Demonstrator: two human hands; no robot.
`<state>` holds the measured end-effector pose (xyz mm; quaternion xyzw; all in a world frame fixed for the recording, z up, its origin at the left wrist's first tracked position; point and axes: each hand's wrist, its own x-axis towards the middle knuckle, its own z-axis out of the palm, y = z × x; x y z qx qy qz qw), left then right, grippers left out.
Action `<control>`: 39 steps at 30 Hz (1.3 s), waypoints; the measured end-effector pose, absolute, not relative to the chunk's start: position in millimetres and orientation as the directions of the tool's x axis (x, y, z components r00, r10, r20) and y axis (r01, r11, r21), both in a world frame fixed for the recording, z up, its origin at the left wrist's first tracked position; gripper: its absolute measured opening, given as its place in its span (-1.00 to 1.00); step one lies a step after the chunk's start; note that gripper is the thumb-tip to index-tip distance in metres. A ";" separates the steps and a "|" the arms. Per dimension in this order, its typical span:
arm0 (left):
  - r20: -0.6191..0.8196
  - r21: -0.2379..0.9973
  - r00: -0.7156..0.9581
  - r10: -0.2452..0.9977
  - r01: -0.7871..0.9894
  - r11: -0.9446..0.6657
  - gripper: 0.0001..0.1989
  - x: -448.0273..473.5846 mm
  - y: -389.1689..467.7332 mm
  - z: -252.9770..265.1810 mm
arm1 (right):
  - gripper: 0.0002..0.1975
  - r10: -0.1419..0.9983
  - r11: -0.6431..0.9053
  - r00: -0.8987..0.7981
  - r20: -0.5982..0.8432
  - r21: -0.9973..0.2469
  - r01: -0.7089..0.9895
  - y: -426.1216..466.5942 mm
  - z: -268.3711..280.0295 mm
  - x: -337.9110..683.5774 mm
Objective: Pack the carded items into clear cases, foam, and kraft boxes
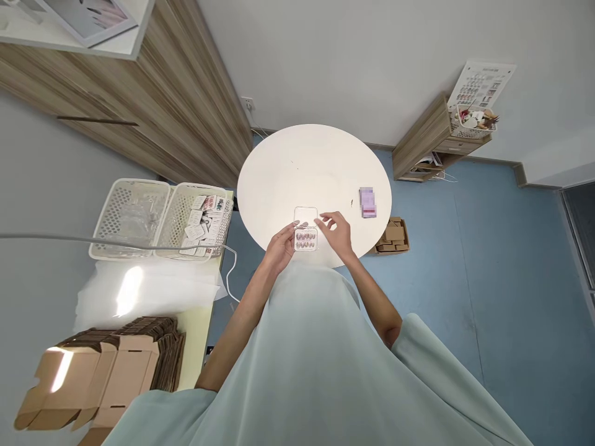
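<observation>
Both hands [283, 246] [338, 232] hold clear case [305, 232] over table [297, 167].

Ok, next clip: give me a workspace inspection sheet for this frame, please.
Surface: round white table, mostly bare.
Job's things: clear hinged case, lid open, rows of small pieces inside.
Clutter: small pink stack on the table's right side.
Grippers: left hand grips the case's left edge; right hand is at its right, fingers spread.
Cables: grey cable across two white baskets.
Surroundings: flat cardboard boxes, wooden cabinet, blue floor.

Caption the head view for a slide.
Left hand holds an open clear case at round white table; right hand hovers beside.
</observation>
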<state>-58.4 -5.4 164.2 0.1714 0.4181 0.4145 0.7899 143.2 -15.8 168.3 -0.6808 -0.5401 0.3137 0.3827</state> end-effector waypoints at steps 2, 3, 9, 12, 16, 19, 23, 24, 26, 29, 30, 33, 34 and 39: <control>-0.521 0.610 0.316 0.793 -0.512 0.605 -0.62 -59.3 -7.8 165.0 | -0.54 0.956 -0.221 0.268 -0.120 -0.895 0.387 -3.1 163.6 145.4; -0.522 0.607 0.322 0.790 -0.511 0.609 -0.61 -59.8 -9.0 165.1 | -0.51 0.953 -0.253 0.247 -0.174 -0.907 0.338 3.2 160.7 145.5; -0.532 0.587 0.323 0.783 -0.525 0.616 -0.61 -64.4 -14.1 158.7 | -0.43 0.959 -0.274 0.127 -0.252 -0.939 0.207 28.0 150.1 133.4; -0.544 0.587 0.307 0.781 -0.527 0.615 -0.63 -67.8 -15.2 152.6 | -0.41 0.973 -0.223 0.113 -0.201 -0.945 0.239 32.3 156.2 127.9; -0.544 0.584 0.295 0.785 -0.539 0.607 -0.63 -71.3 -14.4 148.0 | -0.47 0.996 -0.082 0.053 -0.069 -0.953 0.291 26.5 179.6 125.4; -0.547 0.579 0.283 0.788 -0.551 0.600 -0.67 -71.9 -12.1 150.1 | -0.57 0.997 0.076 -0.040 0.066 -0.940 0.331 10.1 201.9 127.0; -0.563 0.553 0.292 0.773 -0.563 0.615 -0.66 -70.9 -8.9 158.1 | -0.73 0.983 0.168 -0.138 0.119 -0.886 0.431 -20.1 217.1 132.5; -0.561 0.551 0.301 0.771 -0.560 0.619 -0.65 -70.6 -8.4 160.2 | -0.77 0.981 0.182 -0.149 0.127 -0.869 0.459 -27.3 216.8 133.8; -0.547 0.557 0.316 0.775 -0.554 0.619 -0.66 -70.0 -7.7 163.6 | -0.83 0.977 0.204 -0.156 0.143 -0.838 0.506 -40.3 212.2 135.6; -0.524 0.578 0.318 0.790 -0.550 0.604 -0.71 -69.3 -7.5 166.5 | -0.83 0.979 0.199 -0.146 0.140 -0.797 0.570 -54.5 201.1 135.8; -0.518 0.584 0.315 0.795 -0.549 0.598 -0.71 -69.1 -7.7 166.9 | -0.81 0.982 0.186 -0.138 0.130 -0.788 0.587 -57.9 197.7 135.3; -0.504 0.602 0.305 0.808 -0.547 0.582 -0.70 -68.9 -8.8 167.8 | -0.74 0.990 0.139 -0.111 0.090 -0.789 0.598 -65.2 191.0 133.5; -0.501 0.606 0.303 0.811 -0.545 0.579 -0.69 -68.9 -9.3 168.0 | -0.70 0.993 0.114 -0.090 0.075 -0.803 0.586 -66.8 189.6 133.0; -0.497 0.619 0.297 0.816 -0.537 0.573 -0.68 -67.9 -11.9 168.8 | -0.53 0.987 -0.159 0.087 -0.136 -0.911 0.380 -70.7 181.7 131.4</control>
